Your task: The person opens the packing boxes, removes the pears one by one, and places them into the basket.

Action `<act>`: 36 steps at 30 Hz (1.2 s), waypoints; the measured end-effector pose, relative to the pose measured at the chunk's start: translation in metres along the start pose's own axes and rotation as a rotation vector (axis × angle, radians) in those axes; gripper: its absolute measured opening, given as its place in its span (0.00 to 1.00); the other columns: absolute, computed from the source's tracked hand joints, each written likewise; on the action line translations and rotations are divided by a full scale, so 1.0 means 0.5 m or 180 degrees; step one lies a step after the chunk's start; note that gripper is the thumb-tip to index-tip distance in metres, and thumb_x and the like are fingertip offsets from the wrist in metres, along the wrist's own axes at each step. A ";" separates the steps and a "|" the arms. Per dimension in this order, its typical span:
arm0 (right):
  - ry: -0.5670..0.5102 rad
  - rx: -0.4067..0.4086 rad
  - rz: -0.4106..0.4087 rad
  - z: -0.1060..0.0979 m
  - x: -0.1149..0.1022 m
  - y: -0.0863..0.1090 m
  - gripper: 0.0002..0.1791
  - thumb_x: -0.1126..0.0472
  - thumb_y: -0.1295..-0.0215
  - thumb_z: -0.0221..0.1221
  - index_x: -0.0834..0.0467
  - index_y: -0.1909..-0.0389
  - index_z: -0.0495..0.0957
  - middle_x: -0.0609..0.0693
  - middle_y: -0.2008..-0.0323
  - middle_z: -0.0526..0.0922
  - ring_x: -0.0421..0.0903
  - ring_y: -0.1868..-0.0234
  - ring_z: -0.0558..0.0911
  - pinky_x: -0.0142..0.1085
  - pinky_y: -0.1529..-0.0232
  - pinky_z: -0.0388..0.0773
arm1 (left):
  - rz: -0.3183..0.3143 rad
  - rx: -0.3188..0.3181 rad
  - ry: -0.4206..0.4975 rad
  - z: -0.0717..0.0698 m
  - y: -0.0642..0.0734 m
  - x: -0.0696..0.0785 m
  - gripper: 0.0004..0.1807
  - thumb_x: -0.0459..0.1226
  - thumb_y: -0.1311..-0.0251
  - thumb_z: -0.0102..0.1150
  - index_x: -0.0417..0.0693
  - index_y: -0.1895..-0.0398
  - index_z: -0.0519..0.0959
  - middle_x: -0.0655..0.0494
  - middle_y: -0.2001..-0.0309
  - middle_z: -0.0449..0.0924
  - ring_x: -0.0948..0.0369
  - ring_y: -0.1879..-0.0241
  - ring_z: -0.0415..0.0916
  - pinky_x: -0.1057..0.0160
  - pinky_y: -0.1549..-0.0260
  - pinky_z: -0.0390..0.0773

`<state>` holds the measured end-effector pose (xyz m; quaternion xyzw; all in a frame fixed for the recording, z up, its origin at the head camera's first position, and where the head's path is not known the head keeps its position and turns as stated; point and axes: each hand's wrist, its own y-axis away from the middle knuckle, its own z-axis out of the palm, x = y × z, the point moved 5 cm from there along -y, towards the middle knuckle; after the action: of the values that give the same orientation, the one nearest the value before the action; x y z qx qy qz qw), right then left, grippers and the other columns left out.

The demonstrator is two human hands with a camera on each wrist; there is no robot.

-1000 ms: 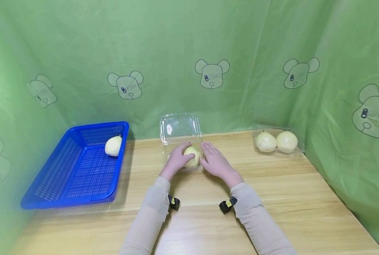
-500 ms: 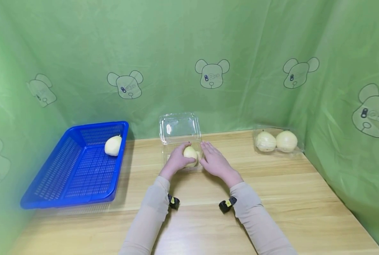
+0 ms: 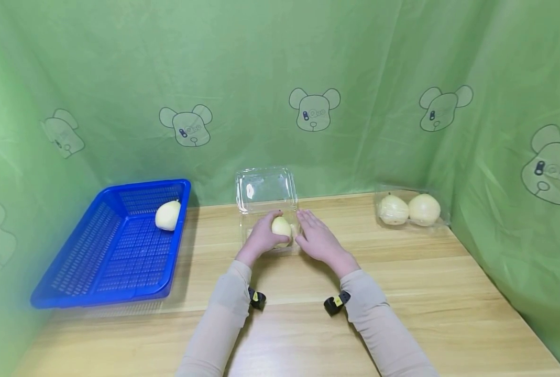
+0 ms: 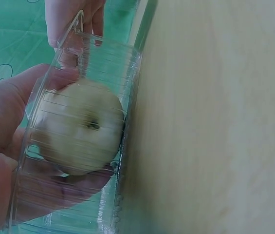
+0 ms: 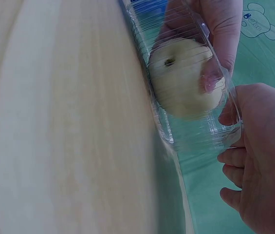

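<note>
A pale yellow pear (image 3: 282, 231) sits in the clear plastic clamshell box (image 3: 266, 192), whose lid stands raised at the back. My left hand (image 3: 263, 234) reaches into the box and grips the pear, fingers and thumb on opposite sides. Through the ribbed wall in the left wrist view, the pear (image 4: 81, 127) shows its base end. Along the box's right side lies my right hand (image 3: 321, 240), its fingers extended and touching the wall. In the right wrist view, the right hand (image 5: 268, 151) has a fingertip against the box's corner.
To the left, a blue plastic basket (image 3: 178, 251) holds another pear (image 3: 167, 215). At the back right, a clear box holds two pears (image 3: 424, 209). A green curtain (image 3: 261, 63) hangs behind the wooden table (image 3: 298, 335).
The pear in my left hand has shifted slightly left inside the box and then stays there. My right hand keeps its place at the box's side.
</note>
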<state>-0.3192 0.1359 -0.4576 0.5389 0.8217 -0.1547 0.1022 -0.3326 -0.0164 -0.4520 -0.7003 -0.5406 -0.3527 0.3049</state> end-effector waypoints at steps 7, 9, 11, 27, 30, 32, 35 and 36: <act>-0.0001 0.0007 0.0011 0.001 -0.001 0.001 0.36 0.53 0.28 0.45 0.66 0.26 0.49 0.62 0.24 0.53 0.59 0.23 0.52 0.51 0.23 0.50 | 0.0074 0.0116 -0.0104 -0.005 -0.001 0.004 0.46 0.37 0.58 0.75 0.46 0.31 0.66 0.43 0.39 0.75 0.46 0.49 0.77 0.47 0.51 0.80; -0.0003 0.0006 0.0014 0.001 -0.001 0.001 0.36 0.53 0.28 0.45 0.66 0.26 0.49 0.62 0.24 0.53 0.59 0.23 0.52 0.51 0.23 0.50 | 0.0108 0.0150 -0.0117 -0.008 -0.001 0.006 0.45 0.36 0.58 0.75 0.46 0.32 0.66 0.43 0.39 0.75 0.46 0.49 0.77 0.48 0.51 0.80; 0.0003 0.0011 0.0010 0.000 -0.002 0.001 0.36 0.53 0.28 0.45 0.66 0.26 0.49 0.62 0.24 0.52 0.59 0.23 0.52 0.51 0.23 0.50 | 0.0125 0.0180 -0.0100 -0.011 -0.001 0.008 0.45 0.36 0.57 0.75 0.46 0.32 0.66 0.43 0.39 0.75 0.46 0.49 0.78 0.48 0.52 0.80; -0.0019 0.0060 0.0021 -0.006 -0.010 0.005 0.36 0.53 0.29 0.46 0.66 0.26 0.51 0.62 0.25 0.53 0.60 0.23 0.53 0.52 0.24 0.51 | 0.0120 0.0393 0.0110 -0.060 0.011 0.023 0.44 0.34 0.56 0.74 0.47 0.31 0.66 0.43 0.34 0.70 0.43 0.44 0.75 0.43 0.47 0.79; 0.0004 0.0056 0.0013 -0.006 -0.011 0.005 0.36 0.53 0.30 0.45 0.67 0.26 0.51 0.62 0.25 0.52 0.60 0.23 0.53 0.52 0.24 0.51 | 0.0124 0.0443 0.0141 -0.069 0.013 0.026 0.44 0.35 0.56 0.74 0.48 0.32 0.66 0.44 0.33 0.69 0.44 0.43 0.75 0.44 0.47 0.78; 0.0015 0.0050 0.0012 -0.005 -0.010 0.004 0.36 0.52 0.29 0.45 0.67 0.26 0.51 0.62 0.24 0.52 0.60 0.23 0.52 0.52 0.24 0.51 | 0.0116 0.0467 0.0152 -0.075 0.013 0.027 0.44 0.35 0.56 0.74 0.48 0.31 0.66 0.45 0.32 0.69 0.44 0.43 0.75 0.44 0.46 0.78; 0.0019 0.0041 0.0010 -0.003 -0.010 0.004 0.36 0.52 0.29 0.44 0.67 0.26 0.50 0.62 0.24 0.51 0.60 0.23 0.52 0.52 0.23 0.50 | 0.0111 0.0489 0.0181 -0.083 0.014 0.029 0.44 0.35 0.55 0.73 0.49 0.31 0.66 0.45 0.32 0.68 0.44 0.42 0.75 0.44 0.46 0.78; 0.0014 0.0038 0.0011 -0.004 -0.010 0.004 0.36 0.52 0.29 0.44 0.67 0.26 0.50 0.62 0.24 0.51 0.60 0.23 0.52 0.52 0.23 0.50 | 0.0121 0.0496 0.0185 -0.086 0.014 0.030 0.44 0.35 0.55 0.73 0.49 0.31 0.66 0.45 0.32 0.68 0.44 0.43 0.75 0.44 0.46 0.78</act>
<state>-0.3156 0.1329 -0.4544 0.5413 0.8200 -0.1583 0.0974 -0.3303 -0.0445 -0.4159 -0.6740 -0.5440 -0.3238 0.3807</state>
